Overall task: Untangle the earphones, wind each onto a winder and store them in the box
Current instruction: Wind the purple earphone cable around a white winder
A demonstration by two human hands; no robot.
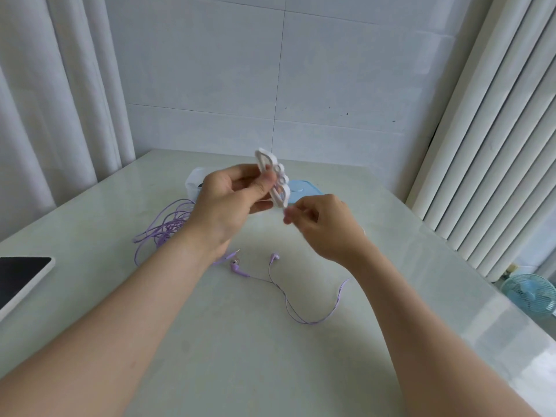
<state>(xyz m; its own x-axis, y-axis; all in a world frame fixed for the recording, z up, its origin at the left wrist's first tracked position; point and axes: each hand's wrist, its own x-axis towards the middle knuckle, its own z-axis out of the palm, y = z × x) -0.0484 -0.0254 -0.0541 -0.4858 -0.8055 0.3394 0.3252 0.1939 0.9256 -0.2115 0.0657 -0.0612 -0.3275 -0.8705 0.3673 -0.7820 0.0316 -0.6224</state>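
My left hand (228, 197) grips a white winder (275, 176) raised above the table, with white cord on it. My right hand (322, 224) pinches the thin white cord end just below the winder's lower tip. Purple earphones lie on the table: two earbuds (237, 266) in front of my wrists, a loose cable loop (313, 314) to the right, and a tangled bundle (168, 224) to the left, partly hidden by my left forearm. A clear box (194, 182) stands behind my left hand, its blue lid (304, 191) beside it.
A tablet with a dark screen (21, 281) lies at the table's left edge. White curtains hang at left and right, and a tiled wall stands behind. A small blue fan (529, 293) sits on the floor at the right, beyond the table edge.
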